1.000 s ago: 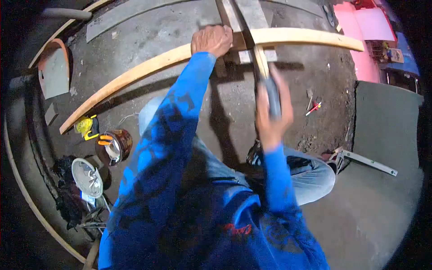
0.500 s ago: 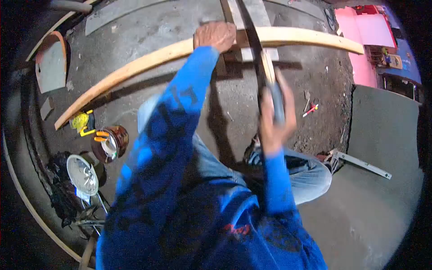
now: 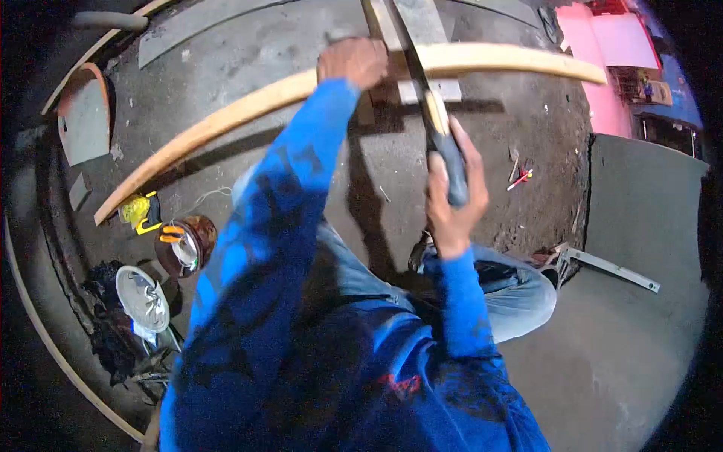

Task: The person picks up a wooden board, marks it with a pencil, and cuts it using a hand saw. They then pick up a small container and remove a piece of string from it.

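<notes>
A long wooden board (image 3: 226, 115), curved by the wide lens, runs across in front of me. My left hand (image 3: 352, 63) is closed over it near its middle, the fingers partly hidden behind the knuckles. In my right hand (image 3: 457, 215) is the dark grey handle of a handsaw (image 3: 410, 53), with fingers wrapped round it. Its dark blade points away from me and crosses the board just right of my left hand. Another wooden piece (image 3: 382, 26) lies crosswise at the board. How deep the blade sits in the wood cannot be made out.
At left stand a brown bucket (image 3: 205, 230) with an orange-handled tool, a yellow-and-black item (image 3: 141, 211) and a white round container (image 3: 135, 297). A metal square (image 3: 614, 271) lies by my foot at right. A red-and-white marker (image 3: 520, 179) is on the ground.
The saw and my right hand have shifted a little to the left, and the blade lies at a slightly greater slant. My left hand stays on the board.
</notes>
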{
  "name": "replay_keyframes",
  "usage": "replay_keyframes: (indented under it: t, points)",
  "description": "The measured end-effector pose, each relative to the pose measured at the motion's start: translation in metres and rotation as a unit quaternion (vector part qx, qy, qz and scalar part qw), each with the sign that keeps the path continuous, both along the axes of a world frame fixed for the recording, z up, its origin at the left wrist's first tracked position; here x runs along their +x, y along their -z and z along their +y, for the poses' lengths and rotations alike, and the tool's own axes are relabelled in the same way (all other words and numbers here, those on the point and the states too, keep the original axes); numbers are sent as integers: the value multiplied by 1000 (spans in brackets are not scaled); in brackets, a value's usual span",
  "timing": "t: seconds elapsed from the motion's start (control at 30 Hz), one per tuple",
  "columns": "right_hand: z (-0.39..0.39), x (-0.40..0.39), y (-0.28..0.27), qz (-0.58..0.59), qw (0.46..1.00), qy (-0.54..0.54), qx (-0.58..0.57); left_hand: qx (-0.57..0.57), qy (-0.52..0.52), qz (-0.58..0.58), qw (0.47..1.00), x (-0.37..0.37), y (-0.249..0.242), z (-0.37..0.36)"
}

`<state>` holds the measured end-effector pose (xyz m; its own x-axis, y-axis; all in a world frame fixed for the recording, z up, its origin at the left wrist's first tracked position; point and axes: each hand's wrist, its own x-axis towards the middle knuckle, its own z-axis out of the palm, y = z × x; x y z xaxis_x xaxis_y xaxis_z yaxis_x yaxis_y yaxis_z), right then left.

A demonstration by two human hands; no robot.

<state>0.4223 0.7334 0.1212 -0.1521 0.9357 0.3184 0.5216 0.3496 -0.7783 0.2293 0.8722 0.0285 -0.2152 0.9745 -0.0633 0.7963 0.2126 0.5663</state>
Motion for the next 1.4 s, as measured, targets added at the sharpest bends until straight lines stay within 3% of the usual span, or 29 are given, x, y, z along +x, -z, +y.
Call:
replay_keyframes:
  t: [0.03,0.07,0.13,0.2,0.23,0.3,0.33,0.4,0.5,0.57,0.63,0.7,0.8,0.83,0.87,0.93,0.97,1.0,1.1,1.27,1.4]
  points:
    - [-23,14,-16,-31,998,25,-41,-41,-23,-32,998,7,-3,-5]
    - [-52,31,-22,-65,998,20,8,-32,-24,-4,999,6,-13,-7]
    - [-125,81,-36,-115,993,32,-18,-48,-7,-47,998,-5,-17,1]
    - [-166,95,-56,-84,993,75,-36,-22,-43,-38,998,-5,1,5]
    - [-157,94,-63,-120,990,63,-43,10,-66,-21,998,-5,2,6]
    - [-81,48,-41,-34,997,61,-38,11,-52,-11,999,1,-6,0]
    - [-32,19,-26,-93,994,43,31,3,-43,-5,999,5,-7,-9]
    - [43,-29,1,18,1000,-2,-17,29,-37,14,999,9,-4,-13]
    - [29,-24,4,-23,999,-13,34,15,-60,-6,998,6,-5,-10]
    - [-40,27,-7,-80,996,-7,37,-7,-49,-23,999,0,-3,0]
    - [-123,72,-39,-114,992,49,-34,-12,-52,-34,998,-1,-6,-1]
    - [-146,67,-71,-81,995,52,-14,-25,-51,-44,997,-2,-3,0]
    - [-99,60,-37,-155,988,21,-5,13,-73,8,997,-5,1,10]
    - [-82,45,-16,-131,991,-22,25,14,-25,44,999,-16,-30,3]
    - [-66,30,4,-104,990,-70,58,8,-62,23,998,-31,-20,27]
    - [-57,19,-4,-90,995,-29,13,-1,-94,7,996,-54,-7,49]
    - [-50,14,-6,-69,997,-3,-24,12,-65,38,997,-65,25,51]
    - [-44,22,-4,-11,999,-32,40,30,-35,74,996,-76,53,60]
    - [-62,33,-29,-53,997,-50,-13,-53,-78,20,995,-52,17,25]
    - [-90,38,-46,-60,997,-30,-34,-42,-90,17,995,-31,4,-1]
    - [3,-20,-13,-32,999,-16,26,5,-102,7,995,-29,13,-5]
